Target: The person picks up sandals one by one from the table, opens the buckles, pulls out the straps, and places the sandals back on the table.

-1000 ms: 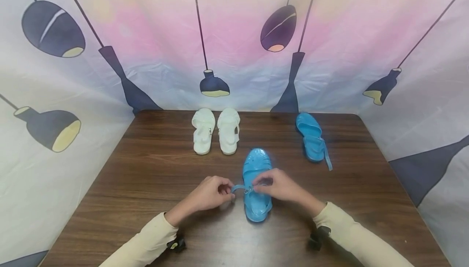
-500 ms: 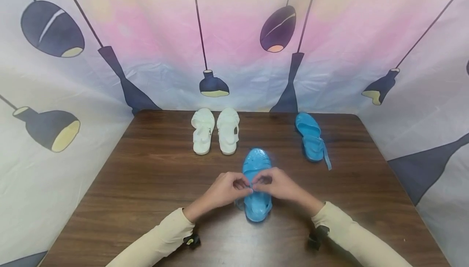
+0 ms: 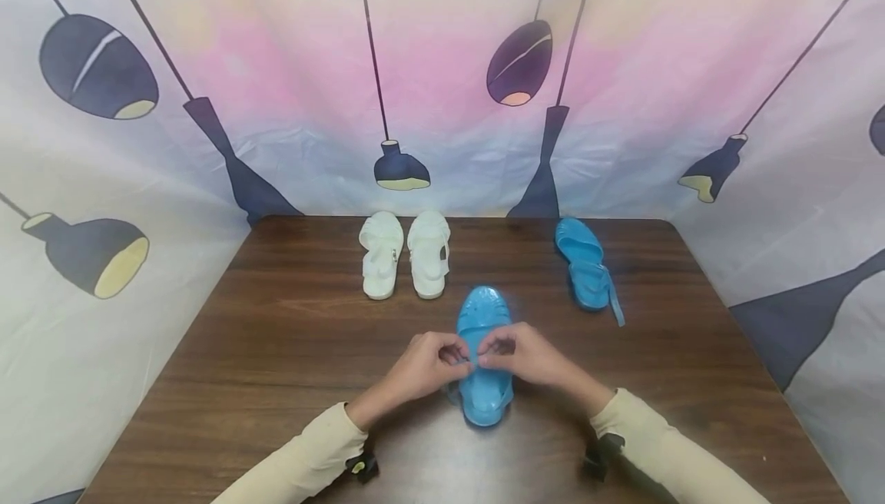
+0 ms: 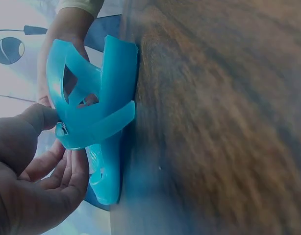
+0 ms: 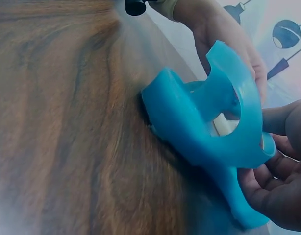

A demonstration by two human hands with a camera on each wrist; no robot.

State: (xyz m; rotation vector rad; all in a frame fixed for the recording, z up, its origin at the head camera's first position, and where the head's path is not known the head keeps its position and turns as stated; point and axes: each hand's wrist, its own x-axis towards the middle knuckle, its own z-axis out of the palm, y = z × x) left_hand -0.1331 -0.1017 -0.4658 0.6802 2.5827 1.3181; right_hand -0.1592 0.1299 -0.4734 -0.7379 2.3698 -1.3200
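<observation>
Glossy blue plastic sandal (image 3: 482, 318): lies sole down on the brown wood-grain table (image 3: 311, 381), toe away from you, its middle between your two hands.
Left hand (image 3: 430, 366): your thumb and fingers pinch the blue plastic strap (image 4: 87, 134) beside its small metal buckle (image 4: 61, 129).
Right hand (image 3: 527, 354): you pinch the strap from the opposite side.

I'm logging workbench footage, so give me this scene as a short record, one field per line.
Surface: brown wood-grain table
Item in hand: near blue sandal, sole down
Left grip: pinching the strap at the buckle
Right grip: pinching the same sandal's strap, opposite the left grip
Fastened: cannot tell
Far blue sandal: toward the table's far right, its loose strap end trailing sideways
White sandals: two, side by side near the far edge
Backdrop: printed with hanging lamps
</observation>
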